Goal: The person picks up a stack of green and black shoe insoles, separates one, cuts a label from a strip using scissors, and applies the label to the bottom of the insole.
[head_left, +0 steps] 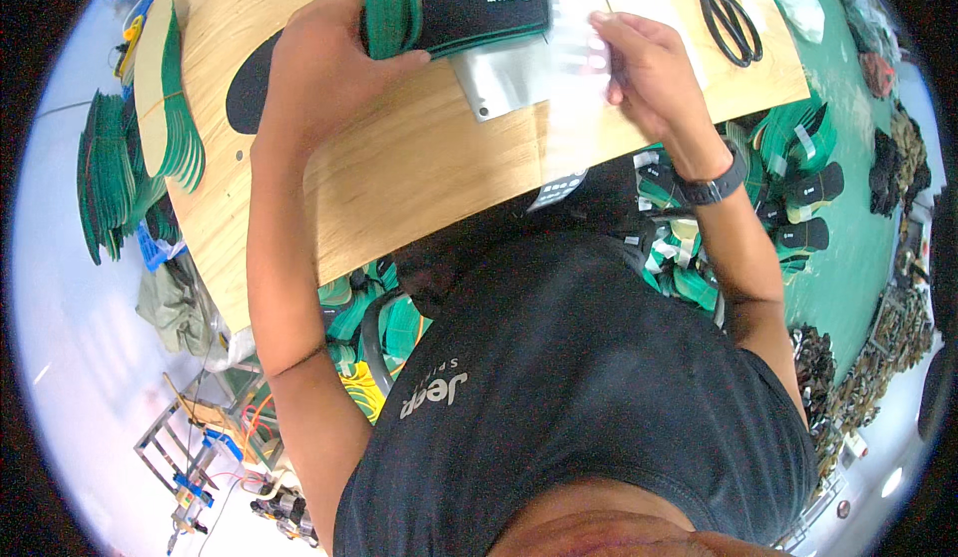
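My left hand (324, 63) is wrapped round a stack of green insoles (395, 3) at the far side of the table. A black insole with white print (486, 8) lies against that stack, just right of my thumb. My right hand (654, 73) is closed, fingertips pinching a clear plastic strip (571, 108). Blurred in places, the strip hangs over the table's near edge, and its printed end (559, 190) shows below. A thin pointed sliver (607, 1) sticks up by my right fingertips; its kind is unclear. Under the strip rests a metal plate (499, 83).
Black-handled scissors (728, 18) lie at the table's right. A black insole (249, 88) sits beyond my left forearm on the wooden table (399, 188). Bundled green insoles (112, 173) hang past the left edge; more bundles (798, 208) lie on the floor at right.
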{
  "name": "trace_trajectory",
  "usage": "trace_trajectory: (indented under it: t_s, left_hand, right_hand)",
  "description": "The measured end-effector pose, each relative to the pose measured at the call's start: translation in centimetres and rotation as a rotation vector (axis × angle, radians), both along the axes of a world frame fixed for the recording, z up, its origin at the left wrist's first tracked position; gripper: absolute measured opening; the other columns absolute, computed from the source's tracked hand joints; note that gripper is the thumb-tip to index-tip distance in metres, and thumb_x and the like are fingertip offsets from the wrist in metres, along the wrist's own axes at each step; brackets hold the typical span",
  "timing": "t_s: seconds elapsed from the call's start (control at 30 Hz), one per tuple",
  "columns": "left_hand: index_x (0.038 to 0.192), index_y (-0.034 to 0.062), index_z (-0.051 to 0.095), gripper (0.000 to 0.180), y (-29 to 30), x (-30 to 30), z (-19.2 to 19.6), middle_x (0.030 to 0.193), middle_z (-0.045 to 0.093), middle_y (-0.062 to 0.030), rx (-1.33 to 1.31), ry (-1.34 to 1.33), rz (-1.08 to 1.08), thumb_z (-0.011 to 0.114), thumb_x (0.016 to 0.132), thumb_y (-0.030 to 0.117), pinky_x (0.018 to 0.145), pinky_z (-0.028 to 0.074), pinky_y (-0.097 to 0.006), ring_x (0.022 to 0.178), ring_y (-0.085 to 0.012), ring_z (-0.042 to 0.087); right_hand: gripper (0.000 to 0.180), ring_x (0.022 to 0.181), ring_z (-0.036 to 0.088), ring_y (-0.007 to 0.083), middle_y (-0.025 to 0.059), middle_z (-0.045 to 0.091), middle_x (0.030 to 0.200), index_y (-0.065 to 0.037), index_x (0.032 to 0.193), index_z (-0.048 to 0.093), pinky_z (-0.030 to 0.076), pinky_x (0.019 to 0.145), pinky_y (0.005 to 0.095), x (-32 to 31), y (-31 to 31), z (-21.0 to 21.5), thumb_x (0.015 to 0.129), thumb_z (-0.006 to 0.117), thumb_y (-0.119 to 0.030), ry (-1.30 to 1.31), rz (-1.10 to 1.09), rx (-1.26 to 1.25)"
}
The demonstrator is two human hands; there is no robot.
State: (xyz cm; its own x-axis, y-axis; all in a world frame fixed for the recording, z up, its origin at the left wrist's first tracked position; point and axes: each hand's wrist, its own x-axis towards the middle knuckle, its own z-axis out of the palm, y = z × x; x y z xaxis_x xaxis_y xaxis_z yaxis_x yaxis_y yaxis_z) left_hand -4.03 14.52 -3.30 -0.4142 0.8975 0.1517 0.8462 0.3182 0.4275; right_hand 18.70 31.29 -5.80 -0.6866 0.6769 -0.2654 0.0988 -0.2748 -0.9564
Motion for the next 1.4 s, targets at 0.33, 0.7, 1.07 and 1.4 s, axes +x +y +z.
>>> trace_trajectory:
  t_s: [0.33,0.7,1.07,1.4]
  left_hand:
    - [0.085,0.0,0.066,0.026,-1.1,-0.8,1.2,0.078,0.065,-0.0055,0.278,-0.342,0.257,0.073,0.072,0.021,0.071,0.048,-0.029,0.073,-0.013,0.06]
    - [0.086,-0.001,0.066,0.025,-1.3,-3.7,-0.9,0.081,0.065,-0.0043,0.576,-0.499,0.228,0.072,0.071,0.018,0.072,0.047,-0.027,0.074,-0.0114,0.059]
    - [0.081,0.0001,0.066,0.023,-1.2,-2.9,-0.7,0.076,0.065,-0.0035,0.529,-0.385,0.278,0.073,0.07,0.019,0.069,0.048,-0.028,0.071,-0.0113,0.06]
    - [0.087,0.0011,0.067,0.029,-1.3,-2.7,-1.2,0.081,0.067,-0.0069,0.445,-0.448,0.318,0.075,0.068,0.022,0.071,0.049,-0.03,0.073,-0.0149,0.062]
  right_hand:
    - [0.028,0.051,0.057,0.009,0.0052,0.064,0.067,-0.003,0.077,0.062,0.043,0.043,0.0195,-1.9,0.5,-0.4,0.095,0.054,-0.023,0.007,0.211,0.047]
    - [0.034,0.043,0.054,0.0082,0.0021,0.059,0.056,-0.005,0.069,0.063,0.041,0.037,0.02,-3.1,0.9,0.5,0.093,0.059,-0.029,-0.246,0.335,0.226]
    - [0.033,0.039,0.049,0.0045,0.0007,0.057,0.054,-0.007,0.068,0.059,0.037,0.035,0.0168,-3.1,0.7,0.3,0.093,0.06,-0.028,-0.22,0.31,0.172]
    - [0.034,0.041,0.054,0.0087,0.0034,0.06,0.056,-0.003,0.071,0.063,0.041,0.036,0.0206,-3.1,0.8,-0.3,0.092,0.059,-0.029,-0.187,0.302,0.139]
